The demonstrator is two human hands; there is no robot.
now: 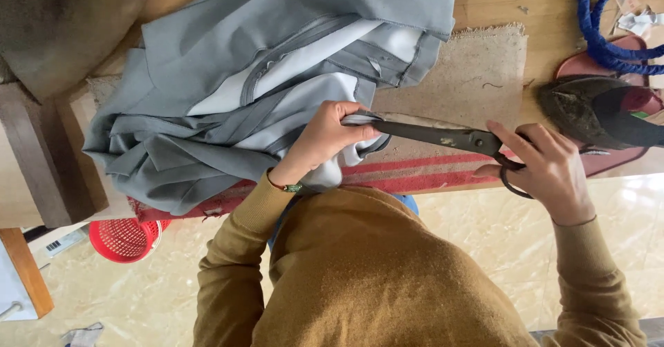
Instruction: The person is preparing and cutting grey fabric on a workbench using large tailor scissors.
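Your large dark metal scissors [443,137] lie nearly flat across the near edge of the tabletop [494,4], blades pointing toward the heap of grey fabric with white lining [256,84]. Your right hand [546,170] is closed around the handle end, fingers through the loop and the forefinger stretched along the shank, which looks meant to steady the long blades. Your left hand [325,139] is pinched on a narrow strip of the grey cloth right at the blade tips, drawing it taut so the edge meets the blades cleanly; whether the blades are parted or closed on it you cannot tell from here.

The cloth heap sits just left of the scissors, spilling over the worn beige mat with red stripes [470,77] that pads the tabletop beneath them. Right of the scissors, close to your right hand, a dark old flat iron [595,112] rests on a reddish stand [609,157], and it crowds the handle side. Behind the iron, a blue braided cord [609,42] loops across the wood. Below and left of the scissors, on the pale floor, stands a red plastic basket [124,240], partly hidden by the tabletop's edge.
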